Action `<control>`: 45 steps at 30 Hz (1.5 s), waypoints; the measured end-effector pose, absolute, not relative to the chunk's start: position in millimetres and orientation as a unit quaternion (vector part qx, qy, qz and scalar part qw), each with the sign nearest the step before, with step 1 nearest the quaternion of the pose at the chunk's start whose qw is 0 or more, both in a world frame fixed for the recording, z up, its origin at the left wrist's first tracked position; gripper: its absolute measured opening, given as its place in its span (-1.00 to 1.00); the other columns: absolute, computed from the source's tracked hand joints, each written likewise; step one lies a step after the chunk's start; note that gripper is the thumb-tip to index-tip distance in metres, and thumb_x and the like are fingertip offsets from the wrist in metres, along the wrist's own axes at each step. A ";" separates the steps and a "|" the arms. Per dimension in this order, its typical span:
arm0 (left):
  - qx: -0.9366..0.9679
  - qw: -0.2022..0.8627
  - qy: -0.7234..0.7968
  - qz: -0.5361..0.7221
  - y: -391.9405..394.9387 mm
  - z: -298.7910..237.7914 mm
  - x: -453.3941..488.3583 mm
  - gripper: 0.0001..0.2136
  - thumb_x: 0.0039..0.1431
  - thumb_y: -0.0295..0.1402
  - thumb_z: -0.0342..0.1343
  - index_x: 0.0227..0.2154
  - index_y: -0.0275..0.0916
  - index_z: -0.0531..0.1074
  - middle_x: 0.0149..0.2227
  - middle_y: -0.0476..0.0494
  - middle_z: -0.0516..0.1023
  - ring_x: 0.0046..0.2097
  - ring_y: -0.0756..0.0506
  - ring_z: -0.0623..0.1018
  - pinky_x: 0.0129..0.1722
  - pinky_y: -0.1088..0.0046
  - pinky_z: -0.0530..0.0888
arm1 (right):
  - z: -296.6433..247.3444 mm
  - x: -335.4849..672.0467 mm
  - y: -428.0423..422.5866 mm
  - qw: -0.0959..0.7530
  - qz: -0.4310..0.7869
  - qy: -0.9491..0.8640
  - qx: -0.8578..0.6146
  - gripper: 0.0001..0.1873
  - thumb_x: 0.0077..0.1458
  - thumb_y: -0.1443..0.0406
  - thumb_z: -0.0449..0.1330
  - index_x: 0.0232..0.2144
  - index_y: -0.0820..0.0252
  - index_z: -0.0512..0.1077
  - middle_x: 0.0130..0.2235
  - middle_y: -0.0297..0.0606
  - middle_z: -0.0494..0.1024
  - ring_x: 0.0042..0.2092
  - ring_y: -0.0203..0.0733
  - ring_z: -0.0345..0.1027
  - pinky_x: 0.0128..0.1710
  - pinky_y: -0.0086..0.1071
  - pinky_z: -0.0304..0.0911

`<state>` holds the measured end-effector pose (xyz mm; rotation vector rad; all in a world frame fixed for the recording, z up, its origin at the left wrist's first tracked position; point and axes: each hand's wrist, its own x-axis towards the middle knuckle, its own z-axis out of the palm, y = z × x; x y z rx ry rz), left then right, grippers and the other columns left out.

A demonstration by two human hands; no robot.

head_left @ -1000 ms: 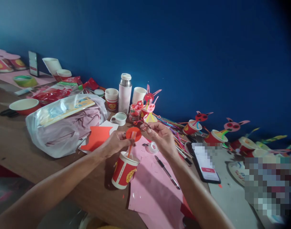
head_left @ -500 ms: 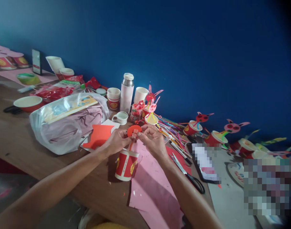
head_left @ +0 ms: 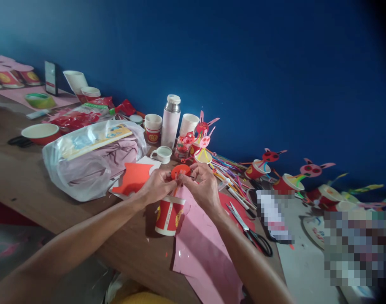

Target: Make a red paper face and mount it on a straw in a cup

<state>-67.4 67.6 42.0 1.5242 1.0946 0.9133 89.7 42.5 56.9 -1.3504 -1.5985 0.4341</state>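
My left hand and my right hand meet above a red-and-white paper cup. Between their fingertips they pinch an orange-red paper disc from both sides. A thin orange strip runs from below the disc down to the cup's rim. The fingers partly cover the disc's lower edge and the top of the strip. The cup stands on the brown table, beside a long pink paper sheet. Left of my left hand lies orange cut paper.
Scissors and a phone lie to the right. A plastic bag, a white mug and a thermos stand at the back and left. Finished-looking cups with paper animal heads line the wall. Coloured sticks lie behind my hands.
My fingertips have closed further over the small flap at the disc's lower part, which showed before. The disc stays above the cup. The whole view has shifted slightly.
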 end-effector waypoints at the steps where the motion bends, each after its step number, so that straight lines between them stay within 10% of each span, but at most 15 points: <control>1: 0.633 0.501 0.454 0.378 67.5 41.8 -67.5 -0.81 -0.13 -0.26 0.12 -0.62 -0.32 0.44 -0.68 -0.01 0.40 -0.60 0.03 0.35 -0.59 0.56 0.28 | 56.9 89.4 42.5 0.481 0.175 -0.657 -0.554 -0.62 -0.02 0.19 0.31 -0.62 0.12 0.18 -0.25 -0.29 0.49 -0.19 -0.16 0.36 -0.14 -0.28 0.20; 45: 0.643 0.492 0.457 0.368 64.8 46.2 -65.5 -0.81 -0.09 -0.30 0.08 -0.67 -0.30 0.38 -0.68 -0.03 0.42 -0.58 0.03 0.37 -0.57 0.56 0.27 | 43.8 82.1 47.0 0.459 -0.012 -0.662 -0.593 -0.63 -0.06 0.14 0.35 -0.53 0.10 0.21 -0.27 -0.25 0.47 -0.18 -0.08 0.32 -0.13 -0.18 0.14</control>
